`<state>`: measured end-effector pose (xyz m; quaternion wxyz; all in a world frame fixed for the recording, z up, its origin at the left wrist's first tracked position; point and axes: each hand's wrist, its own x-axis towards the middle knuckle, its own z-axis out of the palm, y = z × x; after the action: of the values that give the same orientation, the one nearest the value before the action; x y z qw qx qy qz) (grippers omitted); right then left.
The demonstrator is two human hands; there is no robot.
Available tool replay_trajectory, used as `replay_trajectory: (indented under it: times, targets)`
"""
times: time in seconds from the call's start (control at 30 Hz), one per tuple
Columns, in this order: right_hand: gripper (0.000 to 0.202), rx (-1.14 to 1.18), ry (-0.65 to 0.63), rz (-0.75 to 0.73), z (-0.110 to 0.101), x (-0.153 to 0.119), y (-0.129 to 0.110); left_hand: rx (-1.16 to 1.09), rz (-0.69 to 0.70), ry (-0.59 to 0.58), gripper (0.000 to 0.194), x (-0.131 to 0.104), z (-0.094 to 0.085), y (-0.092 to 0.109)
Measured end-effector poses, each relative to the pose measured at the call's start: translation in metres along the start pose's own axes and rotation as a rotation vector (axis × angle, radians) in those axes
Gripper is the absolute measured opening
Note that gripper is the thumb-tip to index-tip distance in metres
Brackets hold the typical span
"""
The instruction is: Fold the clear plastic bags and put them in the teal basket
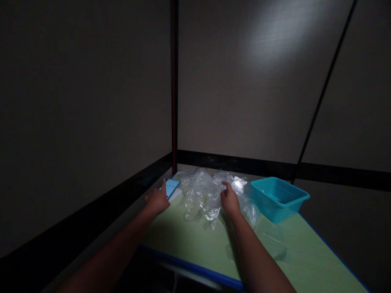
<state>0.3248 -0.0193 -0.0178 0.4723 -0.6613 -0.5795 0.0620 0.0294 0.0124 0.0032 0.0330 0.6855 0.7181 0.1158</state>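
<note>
Forearms (258, 256) foremost | right hand (231, 202) at crumpled plastic (200, 197), fingers seemingly spread | left hand (158, 201) by phone (170, 187), grip can't tell | plastic mid-table (186, 240), tub (265, 205) rightward | film looks flimsy: best pinch one edge lightly

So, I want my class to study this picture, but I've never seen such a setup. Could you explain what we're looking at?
There is no machine here: a camera worn on a person's head looks forward and down at their own bare hands. On the pale green table lie crumpled clear plastic and what looks like a phone; a blue-green tub stands to the right. The left hand is at the phone, the right hand at the plastic. Whether either hand grips anything is hard to tell.
</note>
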Motion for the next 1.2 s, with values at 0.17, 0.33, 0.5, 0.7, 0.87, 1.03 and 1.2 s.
replay_trajectory:
  times: [0.17, 0.33, 0.5, 0.7, 0.87, 1.03, 1.2]
  targets:
    - [0.041, -0.007, -0.005, 0.009, 0.002, 0.001, 0.001, 0.046, -0.067, 0.058, 0.091, 0.007, 0.003, 0.008]
    - [0.04, -0.005, -0.001, 0.011, 0.002, 0.001, 0.002, 0.036, -0.057, 0.066, 0.093, 0.005, -0.001, 0.009]
    - [0.041, 0.014, 0.008, 0.003, 0.002, 0.001, 0.003, 0.022, 0.082, 0.284, 0.081, -0.025, -0.006, 0.013]
    - [0.042, 0.032, 0.015, -0.007, 0.001, -0.001, 0.004, -0.093, 0.504, 0.292, 0.054, -0.076, 0.002, 0.052]
    - [0.033, 0.022, 0.032, -0.058, -0.007, 0.003, 0.0, -0.2, 0.932, 0.061, 0.056, -0.105, 0.009, 0.088]
    - [0.033, 0.044, 0.2, -0.07, -0.025, 0.012, -0.008, -0.204, 1.17, -0.03, 0.062, -0.127, 0.013, 0.117]
    - [0.036, 0.273, 0.358, -0.036, -0.05, 0.017, -0.028, -0.174, 1.341, -0.155, 0.055, -0.124, 0.037, 0.152]
